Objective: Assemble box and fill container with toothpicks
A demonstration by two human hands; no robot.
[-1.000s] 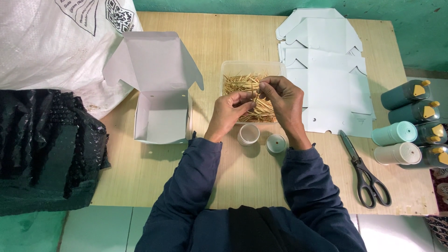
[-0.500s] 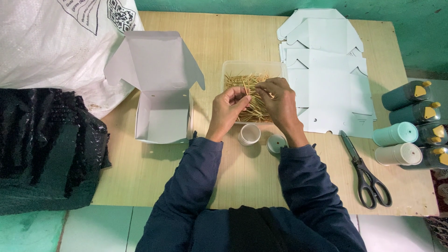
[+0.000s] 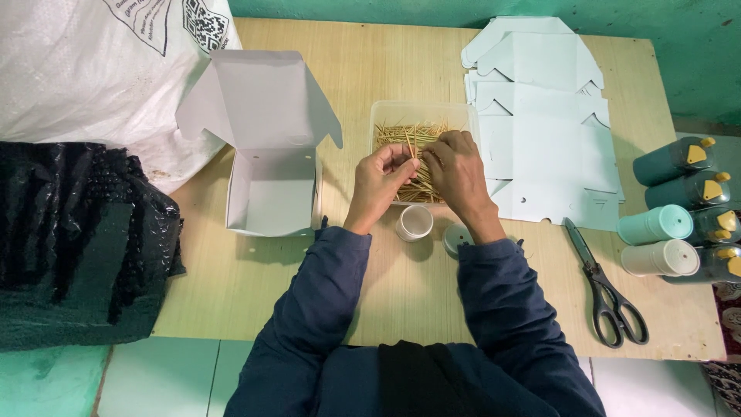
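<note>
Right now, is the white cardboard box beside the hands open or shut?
Open. The white box stands with its lid and flaps raised, and its bare inside shows, left of the left hand.

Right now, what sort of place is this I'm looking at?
Probably a small hand-packing workbench. Flat white box blanks are stacked beside one folded open box, both hands pick toothpicks from a clear tray, and capped tubes line the table's right edge.

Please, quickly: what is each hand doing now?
Left hand: pinching thin wooden toothpicks.
Right hand: pinching the same toothpicks, above the clear plastic tub.
</note>
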